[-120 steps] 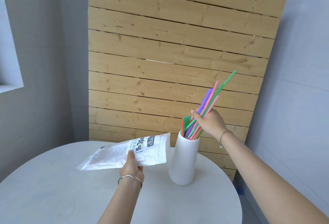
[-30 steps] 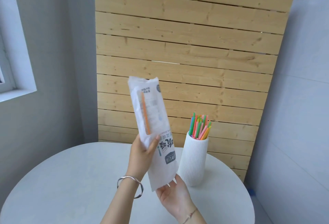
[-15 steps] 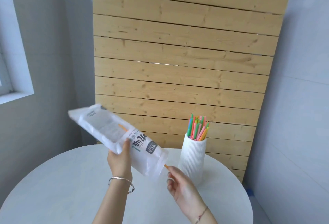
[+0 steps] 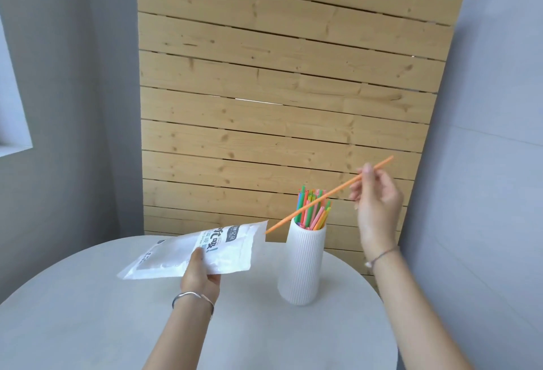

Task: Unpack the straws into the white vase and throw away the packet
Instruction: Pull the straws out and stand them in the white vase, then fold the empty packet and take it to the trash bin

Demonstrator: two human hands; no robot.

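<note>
One thin orange plastic straw (image 4: 342, 186) was the piece in play, slanting from right of centre down toward the middle of the frame. The right hand (image 4: 377, 202) pinched it near its upper end between thumb and fingertips (image 4: 365, 169), the other fingers loosely curled. Its lower tip lay just beside the open mouth of the flat white printed plastic packet (image 4: 223, 249). The left hand (image 4: 199, 274) gripped that packet at lower centre, thumb on top, above the pale round table (image 4: 88, 311). No other straw showed through the packet, so this looked like the last one. The tall white ribbed vase (image 4: 304, 264) stood on the table right of centre, with a bundle of coloured straws (image 4: 313, 208) upright inside it, and the orange straw crossed in front of their tops. To finish well, the right hand would probably need to swing the straw nearly upright and bring its low tip over a gap at the vase's rim. Letting it slide in would serve better than pushing, since a thin straw held so far from its tip would likely bend or snag on the others. The vase was narrow and might tip if nudged sideways. The packet should stay clear of the rim.
</note>
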